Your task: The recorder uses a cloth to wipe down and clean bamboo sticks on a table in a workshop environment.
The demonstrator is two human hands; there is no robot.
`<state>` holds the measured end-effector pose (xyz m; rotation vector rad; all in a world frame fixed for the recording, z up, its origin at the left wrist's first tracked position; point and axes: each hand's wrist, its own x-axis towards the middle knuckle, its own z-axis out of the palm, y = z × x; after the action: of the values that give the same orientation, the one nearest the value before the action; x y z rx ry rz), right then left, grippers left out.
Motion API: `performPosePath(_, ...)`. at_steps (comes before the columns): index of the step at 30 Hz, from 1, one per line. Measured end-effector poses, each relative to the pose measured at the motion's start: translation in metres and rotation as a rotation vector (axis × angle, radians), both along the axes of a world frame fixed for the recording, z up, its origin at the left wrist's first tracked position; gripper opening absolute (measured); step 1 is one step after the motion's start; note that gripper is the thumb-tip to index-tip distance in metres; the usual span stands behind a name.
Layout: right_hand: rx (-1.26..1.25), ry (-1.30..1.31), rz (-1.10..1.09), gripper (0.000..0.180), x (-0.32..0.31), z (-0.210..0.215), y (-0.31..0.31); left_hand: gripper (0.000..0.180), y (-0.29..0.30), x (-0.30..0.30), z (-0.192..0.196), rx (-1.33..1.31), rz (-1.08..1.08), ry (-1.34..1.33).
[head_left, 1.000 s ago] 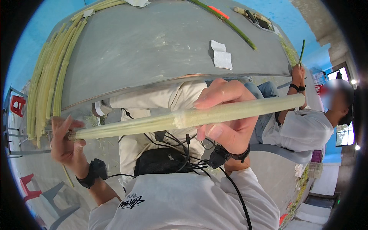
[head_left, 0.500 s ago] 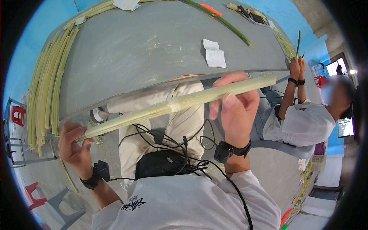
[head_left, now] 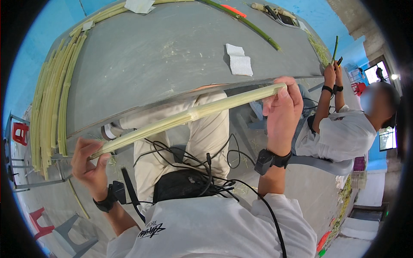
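A pale, peeled cane stalk (head_left: 191, 114) with one node near its middle spans the space over my lap, its right end higher in the picture. Around its left end, the fingers of my left hand (head_left: 88, 162) are closed. My right hand (head_left: 284, 107) pinches the other end between thumb and fingers. Both wrists wear black straps with small boxes. At the table's left side lies a bundle of similar pale stalks (head_left: 53, 103), close to my left hand.
The grey table (head_left: 150, 56) carries a folded white paper (head_left: 239, 60), a green stalk (head_left: 254, 29) and an orange object (head_left: 234, 10). Black cables (head_left: 206, 172) loop over my lap. At right, a seated co-worker (head_left: 344, 133) holds a short green stalk (head_left: 335, 48).
My right hand has slid outward along the stalk from partway in to its right end. The stalk has turned slightly; my left hand keeps its end.
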<state>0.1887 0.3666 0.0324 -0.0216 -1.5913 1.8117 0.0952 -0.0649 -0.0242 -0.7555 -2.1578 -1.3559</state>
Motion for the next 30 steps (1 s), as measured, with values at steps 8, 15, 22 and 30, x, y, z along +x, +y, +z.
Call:
performPosePath(8,0.148,0.045,-0.520,0.024,0.037,-0.028,0.122,0.030,-0.020,0.002,-0.014,-0.019,0.152,-0.055)
performPosePath(15,0.426,-0.216,-0.476,0.017,0.013,-0.029,0.071,0.029,-0.010,0.003,-0.016,0.008,0.141,-0.121)
performPosePath(22,1.370,-0.043,-0.053,0.032,-0.026,0.016,-0.008,0.025,-0.001,-0.015,0.037,-0.225,0.105,0.189)
performPosePath(30,0.907,-0.388,0.022,0.022,-0.037,-0.011,-0.030,0.048,0.010,-0.042,0.056,0.166,0.217,-0.012)
